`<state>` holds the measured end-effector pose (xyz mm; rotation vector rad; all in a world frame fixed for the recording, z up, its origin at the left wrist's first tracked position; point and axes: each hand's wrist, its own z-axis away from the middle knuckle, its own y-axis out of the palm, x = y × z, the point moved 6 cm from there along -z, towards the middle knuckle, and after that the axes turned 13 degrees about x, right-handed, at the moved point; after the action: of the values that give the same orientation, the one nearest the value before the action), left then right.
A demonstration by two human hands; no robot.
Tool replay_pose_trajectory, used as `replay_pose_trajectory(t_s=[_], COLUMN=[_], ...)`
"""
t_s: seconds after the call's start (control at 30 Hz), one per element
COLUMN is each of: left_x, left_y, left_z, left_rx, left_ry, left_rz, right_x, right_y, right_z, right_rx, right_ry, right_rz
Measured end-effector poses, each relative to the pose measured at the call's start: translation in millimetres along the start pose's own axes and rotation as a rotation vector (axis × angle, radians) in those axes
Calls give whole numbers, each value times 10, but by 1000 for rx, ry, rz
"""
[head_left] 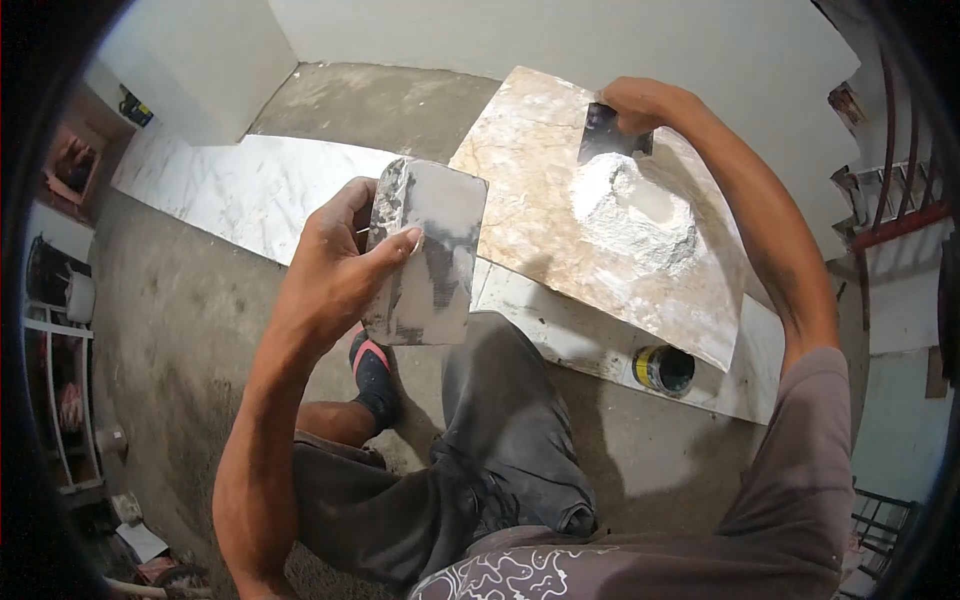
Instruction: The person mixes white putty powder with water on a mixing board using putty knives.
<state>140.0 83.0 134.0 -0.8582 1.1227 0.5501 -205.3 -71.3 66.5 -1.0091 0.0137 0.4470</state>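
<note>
A flat rectangular plate [440, 260], smeared with pale residue, is gripped by my left hand [345, 255], its thumb across the front face. My right hand [645, 103] is closed on a dark flat blade [610, 135] at the far side of a marbled beige board [530, 190]. Just below that blade lies a heap of white powder [635, 215] with a smooth hollow in its middle. Part of the right fingers is hidden behind the hand and the blade.
A small can [664, 371] stands by the board's near edge, on a white marbled slab [550, 325]. Another white slab [250, 185] lies at the left. Metal racks [60, 400] stand at the far left, with railings [905, 180] at the right.
</note>
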Motion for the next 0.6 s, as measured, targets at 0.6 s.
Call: replay_pose_trajectory(t_s=[0.6], left_x=[35], left_y=[-86], left_z=[-64], left_rx=[-72], left_ry=[48], left_rz=[1], right_x=[311], right_y=[-358], right_z=[927], right_rx=[-324], right_ry=[-140], right_rz=[10])
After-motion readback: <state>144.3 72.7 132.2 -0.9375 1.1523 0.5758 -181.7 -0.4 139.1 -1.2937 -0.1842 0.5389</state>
